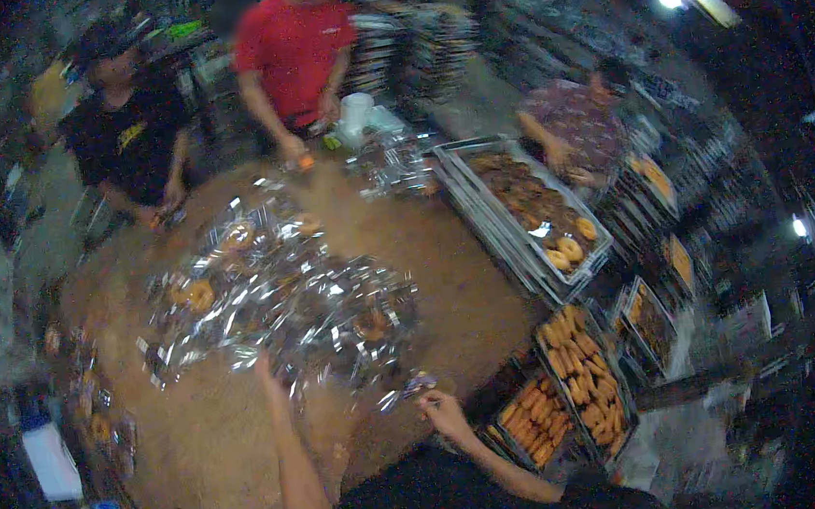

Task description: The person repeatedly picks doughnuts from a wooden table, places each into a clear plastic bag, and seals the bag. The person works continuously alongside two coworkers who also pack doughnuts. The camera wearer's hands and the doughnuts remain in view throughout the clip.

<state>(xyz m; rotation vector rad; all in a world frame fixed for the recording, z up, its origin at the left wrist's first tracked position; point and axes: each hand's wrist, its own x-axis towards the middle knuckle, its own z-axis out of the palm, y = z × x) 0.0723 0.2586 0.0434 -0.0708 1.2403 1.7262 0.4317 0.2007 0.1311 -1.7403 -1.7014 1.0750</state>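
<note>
A large, motion-smeared pile of shiny clear-wrapped pastries (286, 304) covers the middle of the brown table (447, 261). A ring-shaped doughnut (200, 294) shows through the wrapping on the left of the pile. My left hand (267, 371) reaches to the near edge of the heap; its fingers are blurred, and whether they grip anything cannot be made out. Near the table's front edge, right of the pile, my right hand (441, 412) pinches a small clear-wrapped packet (417, 385) by its near end. What is inside that packet is too smeared to name.
Trays of golden pastry sticks (581, 375) stand close by my right arm. Beyond them, a stack of metal trays (520, 215) holds dark pastries and doughnuts. Co-workers in black (130, 133), red (293, 51) and patterned (575, 123) shirts stand around. Several wrapped items line the left edge.
</note>
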